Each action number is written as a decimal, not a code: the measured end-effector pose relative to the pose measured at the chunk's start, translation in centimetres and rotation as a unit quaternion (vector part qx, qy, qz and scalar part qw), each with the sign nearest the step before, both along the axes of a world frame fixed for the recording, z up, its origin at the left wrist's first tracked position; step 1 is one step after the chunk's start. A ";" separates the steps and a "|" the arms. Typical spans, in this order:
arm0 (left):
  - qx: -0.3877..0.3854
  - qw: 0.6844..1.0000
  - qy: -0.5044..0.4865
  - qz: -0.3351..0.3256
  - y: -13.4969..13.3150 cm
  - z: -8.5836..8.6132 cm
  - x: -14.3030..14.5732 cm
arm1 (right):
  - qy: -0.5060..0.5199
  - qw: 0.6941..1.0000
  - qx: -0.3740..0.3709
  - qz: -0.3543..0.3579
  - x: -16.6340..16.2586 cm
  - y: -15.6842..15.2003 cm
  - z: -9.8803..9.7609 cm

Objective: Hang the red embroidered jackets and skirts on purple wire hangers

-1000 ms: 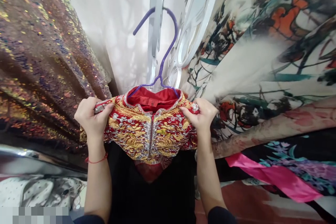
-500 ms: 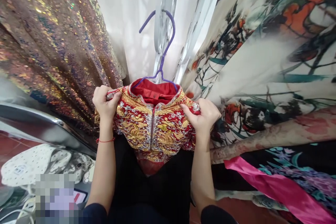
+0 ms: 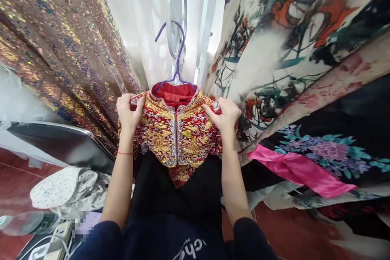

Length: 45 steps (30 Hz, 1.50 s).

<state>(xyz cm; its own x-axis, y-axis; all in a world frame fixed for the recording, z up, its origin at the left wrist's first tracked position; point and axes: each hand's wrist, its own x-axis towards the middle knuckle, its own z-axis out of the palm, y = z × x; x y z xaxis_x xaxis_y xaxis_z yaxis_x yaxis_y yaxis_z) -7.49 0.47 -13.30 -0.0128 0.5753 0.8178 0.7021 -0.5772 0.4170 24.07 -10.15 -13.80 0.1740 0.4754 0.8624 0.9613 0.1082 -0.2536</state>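
Note:
A red jacket [image 3: 161,130] with dense gold and silver embroidery hangs in front of me on a purple hanger [image 3: 177,74]. Its front is closed down the middle, and a small size label shows inside the red-lined collar. My left hand [image 3: 129,109] grips the jacket's left-side shoulder as I see it, thumb towards me. The opposite shoulder is pinched by my right hand [image 3: 224,115]. The hanger's hook stands upright above the collar, its open end pointing left; its arms are hidden within the shoulders. The lower part of the jacket reaches down by my black-clothed legs.
Sequined fabric [image 3: 73,36] hangs at the left, and printed cloth [image 3: 258,57] at the right. Behind the hook is a white metal stand [image 3: 175,8]. A polka-dot cloth item [image 3: 56,187], a plastic bottle [image 3: 27,223] and a power strip [image 3: 57,239] lie lower left. A pink ribbon [image 3: 298,166] crosses black floral fabric.
The jacket, hanger and both hands sit slightly further left and higher in view, as the camera view has shifted. Both hands keep their hold on the shoulders.

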 end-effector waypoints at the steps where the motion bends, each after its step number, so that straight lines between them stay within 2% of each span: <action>1: 0.006 1.000 0.011 -0.010 -0.7 0.3 0.2 | 0.002 1.000 -0.007 0.007 0.0 -0.1 0.0; 3: 0.042 0.998 0.030 -0.032 -2.2 0.9 0.8 | 0.014 1.000 0.007 0.006 -0.5 -0.6 0.0; 5: 0.103 0.992 0.055 -0.052 -3.8 1.4 1.6 | 0.043 0.996 0.071 -0.037 -2.0 -1.5 -0.2; 8: 0.189 0.968 0.127 -0.102 -5.4 2.2 2.9 | 0.085 0.976 0.170 -0.106 -6.0 -3.1 -0.6; 9: 0.210 0.959 0.153 -0.117 -5.6 2.3 3.2 | 0.090 0.976 0.178 -0.089 -7.7 -3.5 -0.8; 10: 0.224 0.950 0.176 -0.126 -5.7 2.5 3.5 | 0.097 0.982 0.155 -0.038 -9.3 -3.8 -1.0; 12: 0.231 0.941 0.212 -0.125 -5.6 2.6 3.9 | 0.160 0.982 0.056 0.088 -12.1 -3.9 -1.5; 15: 0.192 0.944 0.237 -0.122 -5.5 2.5 3.8 | 0.319 0.924 -0.091 0.193 -14.7 -3.2 -2.1; 17: 0.162 0.950 0.236 -0.127 -5.7 2.4 3.7 | 0.404 0.878 -0.134 0.219 -15.2 -2.4 -2.3; 22: 0.105 0.951 0.260 -0.131 -6.4 2.8 3.3 | 0.548 0.764 -0.143 0.310 -15.4 -1.2 -2.0; 26: 0.090 0.948 0.260 -0.163 -6.2 3.2 3.1 | 0.593 0.712 -0.141 0.348 -15.8 -0.8 -1.8; 28: 0.083 0.947 0.254 -0.178 -6.2 3.1 3.2 | 0.601 0.703 -0.144 0.353 -16.0 -0.7 -1.7; 31: 0.081 0.949 0.242 -0.186 -6.4 2.7 3.6 | 0.595 0.712 -0.134 0.348 -16.0 -0.7 -1.7; 36: 0.078 0.963 0.208 -0.152 -6.7 1.8 4.1 | 0.590 0.722 -0.125 0.340 -15.9 -0.9 -2.1; 39: 0.085 0.969 0.188 -0.137 -6.6 1.5 4.4 | 0.607 0.713 -0.145 0.320 -16.0 -0.8 -3.9; 41: 0.083 0.978 0.129 -0.141 -6.7 0.9 4.8 | 0.625 0.701 -0.171 0.299 -16.1 -0.7 -6.0; 43: 0.085 0.989 0.014 -0.121 -6.9 -0.3 5.4 | 0.640 0.690 -0.193 0.276 -16.2 -0.6 -8.8; 45: 0.076 0.989 -0.097 -0.078 -7.3 -2.8 6.2 | 0.653 0.682 -0.211 0.251 -16.4 -0.7 -12.0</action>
